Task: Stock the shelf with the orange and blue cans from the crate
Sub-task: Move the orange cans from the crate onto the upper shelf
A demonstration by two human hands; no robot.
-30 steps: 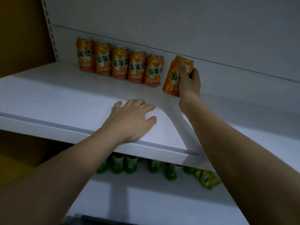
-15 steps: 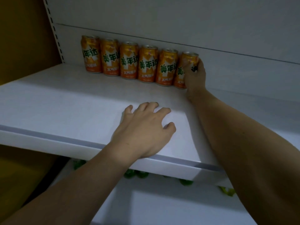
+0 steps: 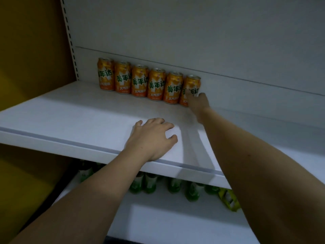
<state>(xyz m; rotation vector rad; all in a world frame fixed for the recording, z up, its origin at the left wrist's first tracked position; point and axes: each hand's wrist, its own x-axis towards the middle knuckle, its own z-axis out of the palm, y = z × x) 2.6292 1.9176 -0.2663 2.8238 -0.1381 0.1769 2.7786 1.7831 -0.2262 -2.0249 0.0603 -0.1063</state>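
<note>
Several orange cans stand upright in a row against the back wall of the white shelf. The rightmost orange can stands at the end of the row, touching its neighbour. My right hand is low in front of this can, blurred, its fingertips on the can's lower front and not wrapped round it. My left hand rests flat on the shelf near the front edge, fingers spread. No crate and no blue cans are in view.
Bare shelf surface lies to the right of the row and in front of it. Green bottles and a yellow packet sit on the lower shelf. A perforated upright and a yellow wall bound the left side.
My right hand set the tilted orange can upright at the right end of the row, then slid down off its side. My left hand stayed on the shelf.
</note>
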